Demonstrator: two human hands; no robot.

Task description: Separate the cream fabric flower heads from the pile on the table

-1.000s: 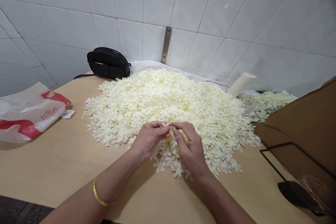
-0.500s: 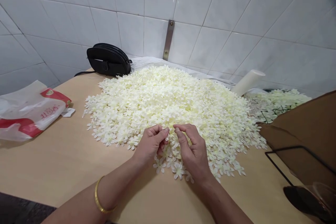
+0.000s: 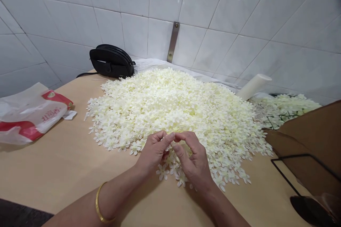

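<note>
From the head camera, a person's left hand bends thumb and forefinger inward, its grip too hidden to tell; the right hand curves, slightly parted, any hold unclear, before a heap of white flowers on a table.

We have a pale, wood-toned counter under us, bare on the near side of the fingers. Beneath and beyond them we see a broad heap of white flowers spread across it, with a black bag farther back to their left. Well left of them we find a white-and-red plastic bag, a small white slip at its edge.
</note>
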